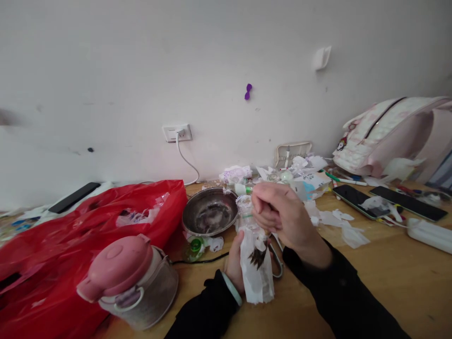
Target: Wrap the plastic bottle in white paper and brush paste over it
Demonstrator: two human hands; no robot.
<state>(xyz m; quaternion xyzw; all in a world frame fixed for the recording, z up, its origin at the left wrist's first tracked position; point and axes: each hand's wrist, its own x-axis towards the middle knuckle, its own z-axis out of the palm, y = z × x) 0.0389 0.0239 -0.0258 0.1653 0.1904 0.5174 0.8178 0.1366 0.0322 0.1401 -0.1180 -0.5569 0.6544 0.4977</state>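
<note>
In the head view, your left hand [233,264] is clasped round the lower part of the plastic bottle [246,220]. The bottle stands upright just right of the steel bowl [210,216], its loose label [259,280] hanging down. Your right hand [278,214] is curled tight at the bottle's top. Left of the bowl lie the red bag [70,226] and the pink-lidded pot [130,278].

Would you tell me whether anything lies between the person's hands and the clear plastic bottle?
Nothing visible does: the left hand holds the clear plastic bottle at its loose white label, and the right hand grips its top.
</note>
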